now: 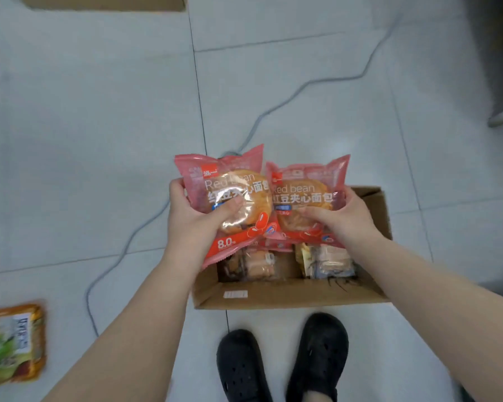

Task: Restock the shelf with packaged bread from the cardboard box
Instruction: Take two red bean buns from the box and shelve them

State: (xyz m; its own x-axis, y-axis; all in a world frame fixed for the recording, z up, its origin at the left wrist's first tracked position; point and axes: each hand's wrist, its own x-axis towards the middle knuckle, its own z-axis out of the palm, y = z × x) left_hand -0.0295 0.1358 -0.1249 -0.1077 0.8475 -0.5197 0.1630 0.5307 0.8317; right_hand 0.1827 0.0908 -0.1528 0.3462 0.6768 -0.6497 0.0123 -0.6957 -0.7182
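— Two pink red-bean bread packs are hanging above the cardboard box [291, 297]: the left hand [198, 219] is clamping the left pack [230, 195], the right hand [343, 219] is gripping the right pack [305, 195].

— Handling?

— Probably light, soft, crushable, in slippery film; holding flat across the bun looks safest.

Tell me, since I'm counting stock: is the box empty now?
No, the box holds at least two more packs, below the pink ones in both hands.
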